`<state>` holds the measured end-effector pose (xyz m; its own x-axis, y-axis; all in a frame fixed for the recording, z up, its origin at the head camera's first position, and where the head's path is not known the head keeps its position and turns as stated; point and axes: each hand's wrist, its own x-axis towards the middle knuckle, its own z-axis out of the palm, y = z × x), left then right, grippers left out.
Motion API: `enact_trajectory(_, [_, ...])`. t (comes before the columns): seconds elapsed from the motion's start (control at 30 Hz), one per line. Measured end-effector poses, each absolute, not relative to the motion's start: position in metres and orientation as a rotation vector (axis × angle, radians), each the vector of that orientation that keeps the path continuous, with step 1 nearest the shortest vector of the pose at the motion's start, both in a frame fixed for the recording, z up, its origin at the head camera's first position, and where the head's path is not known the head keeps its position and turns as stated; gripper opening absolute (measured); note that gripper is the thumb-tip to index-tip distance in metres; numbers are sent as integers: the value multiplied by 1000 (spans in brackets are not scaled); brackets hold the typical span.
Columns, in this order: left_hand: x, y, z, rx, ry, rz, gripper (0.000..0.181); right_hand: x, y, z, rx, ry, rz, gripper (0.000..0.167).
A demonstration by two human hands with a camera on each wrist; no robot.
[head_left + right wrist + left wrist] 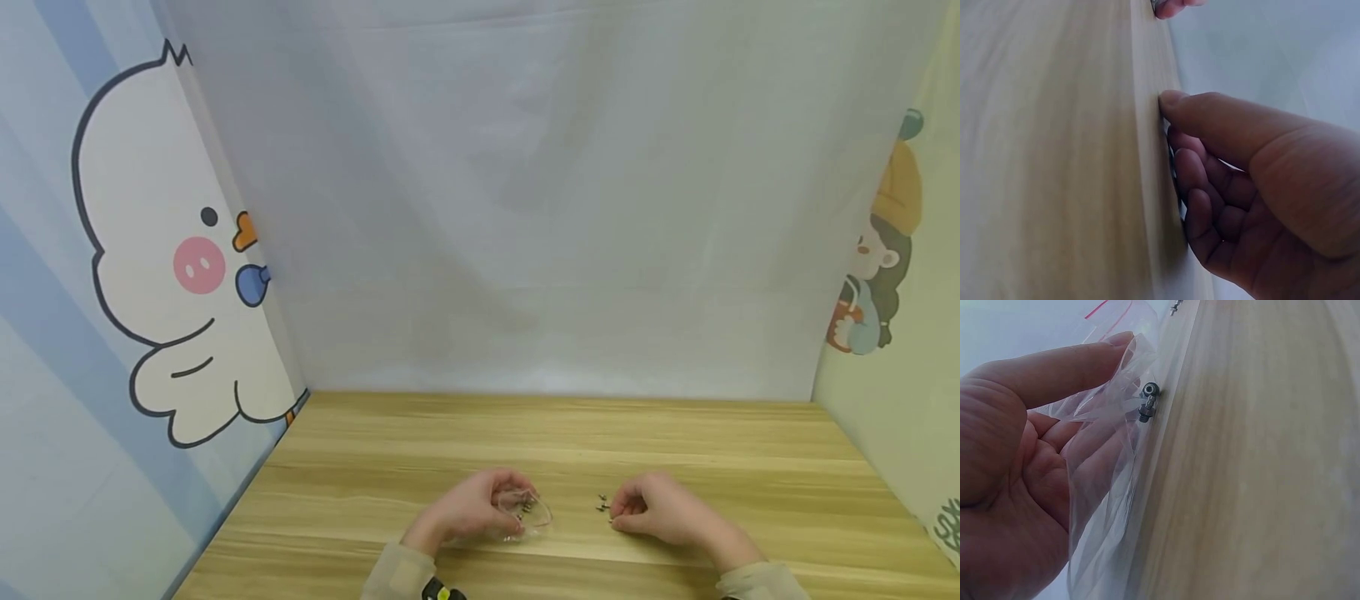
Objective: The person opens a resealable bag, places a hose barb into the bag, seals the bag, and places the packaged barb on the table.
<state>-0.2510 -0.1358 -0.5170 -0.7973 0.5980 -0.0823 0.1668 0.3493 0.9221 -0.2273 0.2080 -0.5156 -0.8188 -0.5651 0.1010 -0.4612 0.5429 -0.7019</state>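
Small metal pieces: some bagged, some loose

The left hand grips a clear bag with some pieces inside; others lie unbagged on the worktop beside the right hand, its fingers curled, whether holding one I cannot tell.

metal pieces on wood-grain table
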Motion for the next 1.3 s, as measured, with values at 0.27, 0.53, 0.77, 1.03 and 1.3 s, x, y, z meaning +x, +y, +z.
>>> enact_trajectory(0.27, [-251,-136,-518,672,2216,1434,49,-228,209,-515,-876,2620,-1144,8])
enact_trajectory(0.53, [-251,-137,-519,679,2214,1434,50,-228,210,-513,-847,2620,-1123,9])
enact_trajectory(0.77, [-251,-138,-518,672,2236,1411,51,-227,209,-512,-834,2615,-1131,9])
enact_trajectory(1.03, [-253,-137,-520,677,2204,1436,51,-229,210,-513,-838,2604,-1142,9])
enact_trajectory(1.3, [-254,-137,-520,686,2234,1411,51,-230,211,-513,-863,2602,-1129,7])
